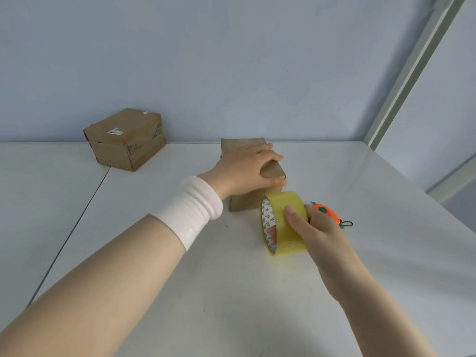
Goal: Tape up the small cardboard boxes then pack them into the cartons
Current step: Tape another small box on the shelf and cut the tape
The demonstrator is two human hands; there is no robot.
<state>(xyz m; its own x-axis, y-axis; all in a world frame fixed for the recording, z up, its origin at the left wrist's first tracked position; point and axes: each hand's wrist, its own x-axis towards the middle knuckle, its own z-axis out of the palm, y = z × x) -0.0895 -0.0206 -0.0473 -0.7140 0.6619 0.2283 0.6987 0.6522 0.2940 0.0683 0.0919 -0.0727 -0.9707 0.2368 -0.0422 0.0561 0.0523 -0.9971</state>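
Note:
A small brown cardboard box (273,171) lies on the white table near the middle. My left hand (244,168) rests flat on top of it, fingers wrapped over its right edge, a white wristband on the wrist. Just in front of the box, my right hand (316,228) grips a roll of yellowish clear tape (283,222) standing on edge, its open core facing left. The same hand also holds a small orange cutter (327,212) with a bead chain behind the roll. A second, larger brown box (123,140) sits at the back left against the wall.
The white table (231,292) has a seam running diagonally on the left, with a second panel beyond it. A pale blue wall stands close behind the boxes. A white frame post (401,81) rises at the table's back right corner.

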